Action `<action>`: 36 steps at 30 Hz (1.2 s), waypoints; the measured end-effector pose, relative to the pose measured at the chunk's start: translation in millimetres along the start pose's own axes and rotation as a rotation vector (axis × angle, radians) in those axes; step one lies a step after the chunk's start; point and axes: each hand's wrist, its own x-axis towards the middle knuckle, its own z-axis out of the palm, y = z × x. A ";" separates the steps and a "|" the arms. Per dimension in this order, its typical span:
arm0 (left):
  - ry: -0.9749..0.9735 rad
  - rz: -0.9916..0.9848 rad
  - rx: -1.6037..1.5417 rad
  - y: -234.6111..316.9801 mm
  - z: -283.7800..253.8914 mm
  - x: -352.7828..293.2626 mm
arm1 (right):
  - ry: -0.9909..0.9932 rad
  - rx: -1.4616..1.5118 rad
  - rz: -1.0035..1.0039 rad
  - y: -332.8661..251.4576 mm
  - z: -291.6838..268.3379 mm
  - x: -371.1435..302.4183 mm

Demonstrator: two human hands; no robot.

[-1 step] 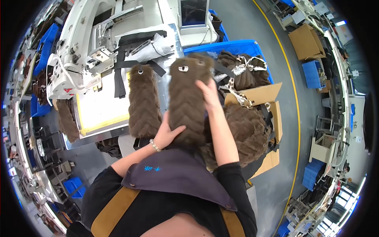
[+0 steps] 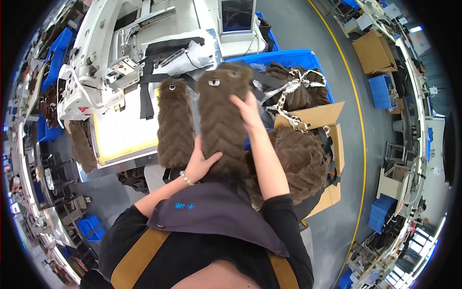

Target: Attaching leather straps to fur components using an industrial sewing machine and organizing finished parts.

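Note:
Between my hands is a long brown fur piece (image 2: 222,120) with chevron-like ridges and a small metal fitting near its far end. My left hand (image 2: 198,161) grips its lower left edge, thumb lying on the fur. On the upper right edge my right hand (image 2: 247,111) holds it, thumb on top and fingers hidden behind. A second metal fitting shows at its far end; whether that belongs to another piece underneath, I cannot tell. Just left, a similar narrow fur piece (image 2: 175,127) with a metal ring and dark strap lies over the table's near edge.
A white sewing machine (image 2: 89,86) stands at the left, beside a lit white work surface (image 2: 125,135). Black straps (image 2: 146,98) lie on it. To the right are a blue bin (image 2: 308,58) of fur pieces and an open cardboard box (image 2: 313,114) with more fur.
The held fur piece has shifted slightly left, and my right hand has moved left with it. My left hand has moved a little left too. Both keep their hold.

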 end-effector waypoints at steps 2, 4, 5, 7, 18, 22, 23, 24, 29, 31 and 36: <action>0.095 0.052 0.038 -1.8 -11.4 -7.4 | -0.069 -0.148 -0.124 19.9 25.4 27.8; 0.174 0.103 0.076 4.6 -16.2 -10.8 | 0.099 -0.660 -0.253 46.7 38.3 38.8; 0.166 0.143 0.194 11.8 -18.8 -12.9 | 0.093 -0.996 -0.082 51.9 39.8 32.7; 0.141 0.260 0.368 19.9 -19.4 -14.9 | 0.103 -1.110 -0.088 57.6 42.8 28.6; -0.379 0.396 0.305 28.9 62.1 53.7 | 0.585 -1.091 -0.295 -58.2 -18.3 -144.6; -0.592 0.400 0.437 3.7 119.2 60.7 | 1.200 -1.419 -0.350 -69.5 -52.3 -222.8; -0.549 0.482 0.490 4.1 130.4 58.2 | 1.294 -1.259 -0.310 -62.2 -64.5 -237.5; -0.511 0.566 0.539 9.6 141.1 54.1 | 1.389 -1.097 -0.270 -53.5 -77.3 -254.6; -0.807 0.510 0.735 16.0 158.0 32.3 | 1.307 -0.206 -0.038 -25.6 -121.4 -301.1; -0.925 0.443 0.828 11.1 157.3 26.8 | 1.309 -0.114 -0.032 -26.9 -128.4 -303.3; -0.925 0.482 0.574 15.2 172.6 18.3 | 1.328 -0.087 -0.095 -43.8 -131.6 -292.3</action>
